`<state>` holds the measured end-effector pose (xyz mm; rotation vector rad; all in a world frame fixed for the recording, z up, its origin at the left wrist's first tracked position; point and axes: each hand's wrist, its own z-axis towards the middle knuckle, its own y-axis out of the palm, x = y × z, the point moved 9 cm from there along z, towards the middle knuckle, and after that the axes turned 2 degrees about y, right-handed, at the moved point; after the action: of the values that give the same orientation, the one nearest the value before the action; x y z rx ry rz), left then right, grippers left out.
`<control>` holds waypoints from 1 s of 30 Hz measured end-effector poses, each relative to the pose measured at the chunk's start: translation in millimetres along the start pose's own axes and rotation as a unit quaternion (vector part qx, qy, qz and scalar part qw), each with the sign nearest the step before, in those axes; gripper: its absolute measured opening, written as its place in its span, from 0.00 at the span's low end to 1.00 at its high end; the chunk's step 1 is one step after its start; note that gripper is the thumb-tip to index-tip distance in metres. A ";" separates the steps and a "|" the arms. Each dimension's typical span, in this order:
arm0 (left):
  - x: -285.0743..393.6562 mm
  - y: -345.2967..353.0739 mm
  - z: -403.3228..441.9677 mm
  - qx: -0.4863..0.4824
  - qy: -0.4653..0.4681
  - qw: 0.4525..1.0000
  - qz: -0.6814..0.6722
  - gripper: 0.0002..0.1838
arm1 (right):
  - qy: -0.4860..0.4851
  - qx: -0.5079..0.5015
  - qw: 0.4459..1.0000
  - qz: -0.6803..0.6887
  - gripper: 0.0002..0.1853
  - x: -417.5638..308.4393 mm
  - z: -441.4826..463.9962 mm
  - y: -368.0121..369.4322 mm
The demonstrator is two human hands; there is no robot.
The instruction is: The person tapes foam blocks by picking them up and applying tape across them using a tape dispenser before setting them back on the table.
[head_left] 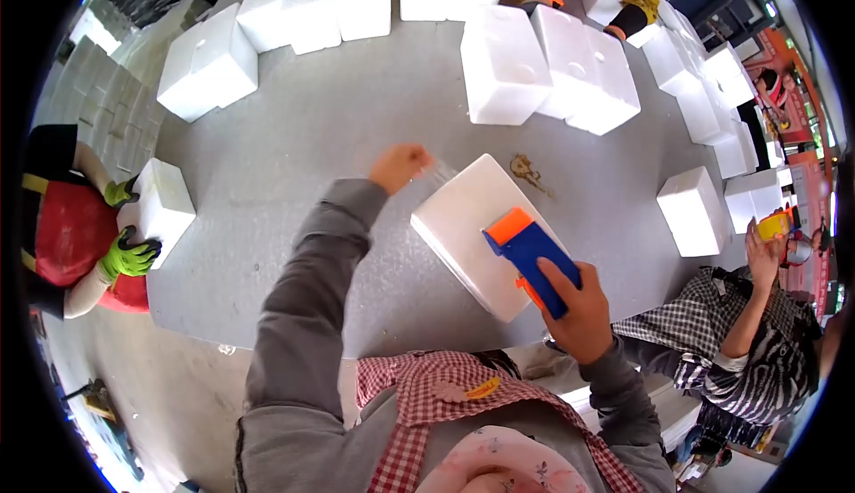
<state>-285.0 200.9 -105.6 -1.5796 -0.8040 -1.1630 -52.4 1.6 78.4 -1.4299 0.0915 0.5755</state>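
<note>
A white foam box (468, 226) lies at an angle on the grey table in front of me. My right hand (579, 306) grips a blue and orange tape dispenser (539, 266), which rests against the top of the box. My left hand (403, 169) is closed just off the box's far left corner, slightly blurred. Between its fingers and that corner shows a thin clear strip that looks like tape (439, 173). Beyond the box lies a crumpled brownish scrap (527, 171).
White foam boxes line the far edge (312, 8) and stand beyond my box (508, 65) and at right (690, 212). At left a person in green gloves (129, 257) holds another box (167, 208). A person at right raises a yellow object (773, 226). Someone stands across the table.
</note>
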 end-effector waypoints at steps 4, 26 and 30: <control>-44.1 39.3 -7.8 0.054 -0.032 0.995 0.079 0.11 | 0.009 -0.049 0.998 -0.035 0.32 -3.5 5.9 15.7; 101.4 67.8 -94.1 0.293 0.153 0.944 0.020 0.31 | 0.171 0.292 0.890 0.307 0.29 162.4 -148.0 76.6; 180.0 129.0 -55.7 0.178 0.276 0.827 0.456 0.29 | 0.202 0.205 0.745 0.602 0.30 205.2 -96.6 66.0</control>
<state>-127.6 102.0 27.0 -0.9968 0.1536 -0.6225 123.0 -22.4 -77.9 -0.8755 1.4936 1.1754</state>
